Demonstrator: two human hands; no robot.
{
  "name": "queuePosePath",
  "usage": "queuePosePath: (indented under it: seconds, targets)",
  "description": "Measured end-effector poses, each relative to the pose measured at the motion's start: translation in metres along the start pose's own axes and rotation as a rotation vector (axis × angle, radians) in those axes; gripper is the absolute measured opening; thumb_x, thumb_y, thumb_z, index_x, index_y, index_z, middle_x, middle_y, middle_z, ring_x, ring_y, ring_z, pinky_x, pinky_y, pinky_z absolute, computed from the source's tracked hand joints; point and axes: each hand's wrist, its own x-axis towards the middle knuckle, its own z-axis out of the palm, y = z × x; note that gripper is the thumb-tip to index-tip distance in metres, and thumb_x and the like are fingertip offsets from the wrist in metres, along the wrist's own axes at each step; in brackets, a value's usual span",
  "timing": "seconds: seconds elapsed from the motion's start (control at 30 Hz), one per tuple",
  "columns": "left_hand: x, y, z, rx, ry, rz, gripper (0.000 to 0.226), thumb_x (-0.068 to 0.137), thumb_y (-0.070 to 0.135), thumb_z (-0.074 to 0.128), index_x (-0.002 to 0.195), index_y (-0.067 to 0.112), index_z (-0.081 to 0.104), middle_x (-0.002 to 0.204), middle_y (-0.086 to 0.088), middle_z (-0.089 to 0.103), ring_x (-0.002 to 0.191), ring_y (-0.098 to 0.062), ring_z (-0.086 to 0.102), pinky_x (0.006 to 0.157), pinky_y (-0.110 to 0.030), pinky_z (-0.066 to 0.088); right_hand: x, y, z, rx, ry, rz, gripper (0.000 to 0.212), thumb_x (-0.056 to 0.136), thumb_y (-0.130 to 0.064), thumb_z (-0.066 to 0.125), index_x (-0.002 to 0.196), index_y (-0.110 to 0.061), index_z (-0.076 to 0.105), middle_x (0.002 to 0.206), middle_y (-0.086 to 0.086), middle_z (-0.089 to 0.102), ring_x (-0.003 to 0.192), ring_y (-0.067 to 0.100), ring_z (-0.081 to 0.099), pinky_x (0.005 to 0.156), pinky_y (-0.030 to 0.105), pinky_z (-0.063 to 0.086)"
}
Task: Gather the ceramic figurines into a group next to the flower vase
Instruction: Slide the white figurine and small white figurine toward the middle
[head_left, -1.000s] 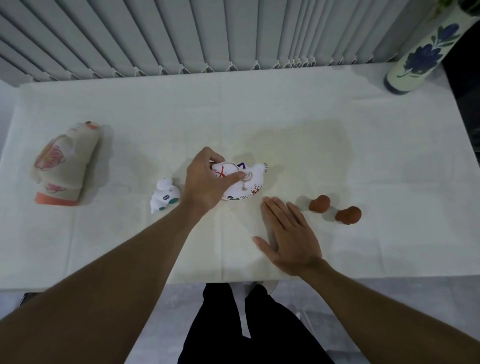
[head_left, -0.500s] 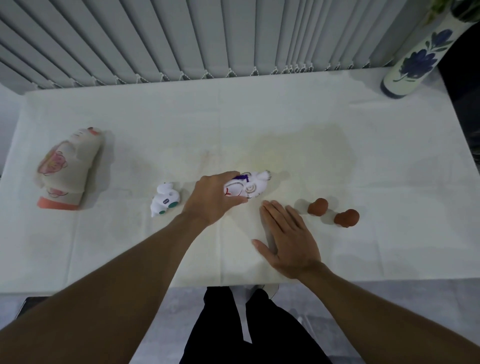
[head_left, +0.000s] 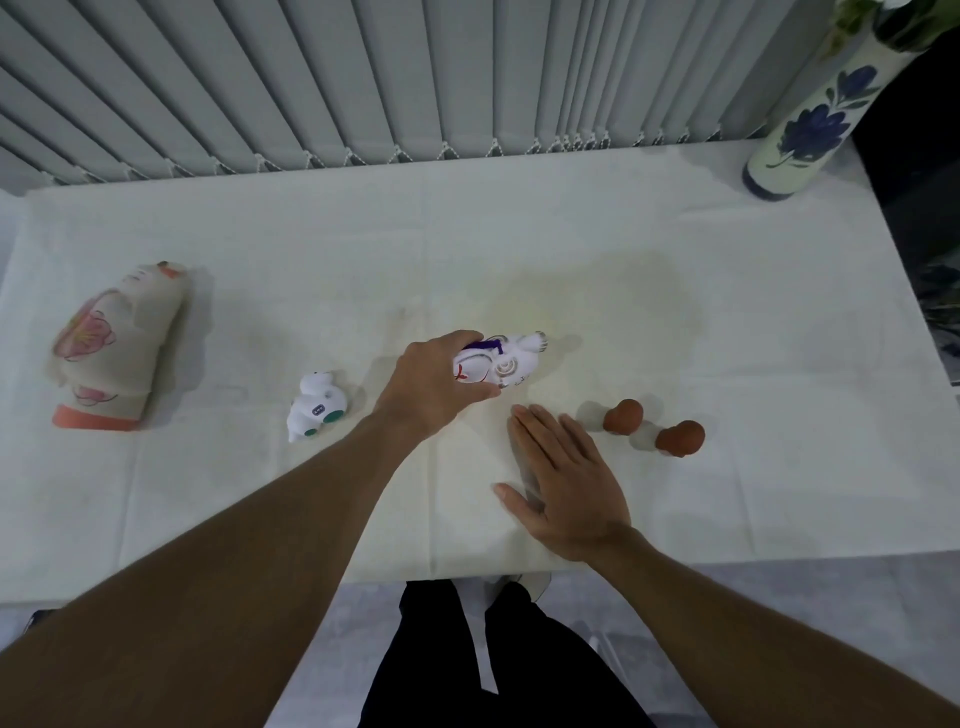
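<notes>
Five figurines sit scattered on the desk (head_left: 519, 234), all well apart from the vase (head_left: 800, 119) in the upper right corner, so no grouping has begun. The left hand (head_left: 436, 384) has its fingers (head_left: 470, 402) clamped around the painted white cat (head_left: 506, 361) at the centre of the frame, held tilted on its side, probably mid-lift to be carried toward the vase. The right hand (head_left: 566, 483) lies flat on the cloth just below it, fingers together and holding nothing, likely to steady the body or pin the cloth. The two brown pieces (head_left: 654, 426) sit just right of that hand. The small white piece (head_left: 314, 410) is left of centre, and the big beige cat (head_left: 114, 348) lies at the far left.
</notes>
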Motion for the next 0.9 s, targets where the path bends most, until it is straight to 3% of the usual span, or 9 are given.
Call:
queuePosePath:
  seconds: [0.13, 0.3, 0.4, 0.5, 0.6, 0.8, 0.9]
  targets:
    - [-0.004, -0.001, -0.011, -0.061, -0.025, -0.049, 0.096, 0.066, 0.029, 0.092, 0.148, 0.026, 0.041, 0.138, -0.002, 0.059, 0.128, -0.018, 0.054, 0.105, -0.035, 0.047, 0.0, -0.001, 0.001, 0.003, -0.02, 0.006, 0.076, 0.099, -0.057, 0.052, 0.156, -0.007, 0.038, 0.165, 0.006, 0.036, 0.154, 0.021, 0.03, 0.127, 0.043, 0.024]
    - [-0.019, -0.022, -0.041, 0.089, -0.012, -0.052, 0.094, 0.076, 0.026, 0.084, 0.153, 0.026, 0.031, 0.149, 0.001, 0.047, 0.138, -0.016, 0.043, 0.099, -0.017, 0.029, 0.005, -0.013, 0.002, 0.062, -0.056, -0.038, 0.073, 0.1, -0.056, 0.052, 0.155, -0.011, 0.039, 0.164, 0.003, 0.037, 0.154, 0.019, 0.031, 0.126, 0.043, 0.027]
    - [-0.034, -0.043, -0.062, 0.157, 0.036, -0.087, 0.087, 0.081, 0.03, 0.08, 0.153, 0.024, 0.032, 0.148, 0.003, 0.045, 0.138, -0.014, 0.041, 0.099, -0.016, 0.028, 0.019, -0.034, 0.01, 0.102, -0.083, -0.099, 0.07, 0.101, -0.056, 0.05, 0.155, -0.013, 0.039, 0.164, 0.002, 0.038, 0.153, 0.018, 0.033, 0.125, 0.042, 0.029]
    - [-0.046, -0.068, -0.078, 0.159, 0.101, -0.137, 0.079, 0.084, 0.035, 0.074, 0.151, 0.021, 0.035, 0.148, -0.001, 0.045, 0.137, -0.019, 0.043, 0.112, -0.031, 0.037, 0.037, -0.058, 0.02, 0.12, -0.126, -0.177, 0.069, 0.101, -0.054, 0.05, 0.155, -0.013, 0.04, 0.164, 0.003, 0.038, 0.153, 0.019, 0.032, 0.124, 0.044, 0.03]
    - [-0.055, -0.087, -0.087, 0.129, 0.154, -0.213, 0.071, 0.089, 0.034, 0.067, 0.15, 0.015, 0.038, 0.15, -0.007, 0.044, 0.138, -0.025, 0.043, 0.114, -0.038, 0.037, 0.054, -0.076, 0.031, 0.119, -0.154, -0.228, 0.07, 0.101, -0.054, 0.05, 0.155, -0.011, 0.04, 0.165, 0.004, 0.036, 0.155, 0.021, 0.029, 0.125, 0.044, 0.026]
    - [-0.057, -0.117, -0.085, 0.075, 0.11, -0.359, 0.055, 0.085, 0.045, 0.067, 0.125, 0.009, 0.057, 0.128, -0.014, 0.056, 0.125, -0.03, 0.048, 0.1, -0.037, 0.041, 0.064, -0.084, 0.04, -0.005, -0.155, -0.255, 0.074, 0.101, -0.058, 0.046, 0.157, -0.011, 0.036, 0.168, 0.004, 0.029, 0.158, 0.021, 0.019, 0.127, 0.044, 0.019]
    - [-0.054, -0.121, -0.084, -0.027, 0.122, -0.374, 0.057, 0.082, 0.038, 0.076, 0.126, 0.008, 0.056, 0.119, -0.006, 0.059, 0.111, -0.021, 0.055, 0.087, -0.023, 0.048, 0.064, -0.085, 0.04, -0.002, -0.152, -0.247, 0.074, 0.101, -0.058, 0.047, 0.158, -0.012, 0.036, 0.168, 0.002, 0.029, 0.158, 0.02, 0.018, 0.127, 0.044, 0.019]
